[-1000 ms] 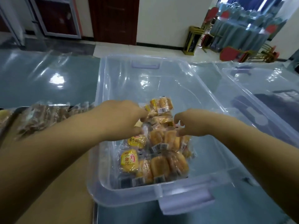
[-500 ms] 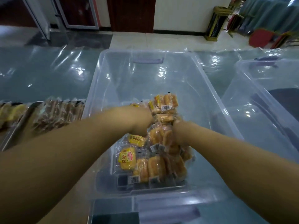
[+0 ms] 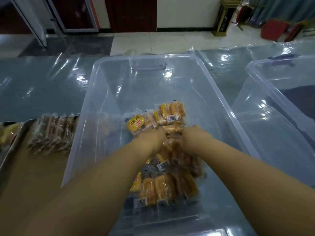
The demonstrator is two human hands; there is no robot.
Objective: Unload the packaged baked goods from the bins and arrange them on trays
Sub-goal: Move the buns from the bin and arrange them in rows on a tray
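The bun packets [image 3: 163,186] lie heaped in the clear bin [image 3: 144,56], long axis running 12 to 6 o'clock. The left hand [image 3: 150,138] and right hand [image 3: 192,138] flank mid-heap at 9 and 3, with their fingers buried, so I cannot tell their grip. The tray [image 3: 16,140] lies at 9 o'clock, nearer the left hand.

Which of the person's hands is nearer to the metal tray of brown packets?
Left. The metal tray lies left of the clear bin. Both hands grip bread packets inside the bin: the left hand on the tray's side, the right hand further right.
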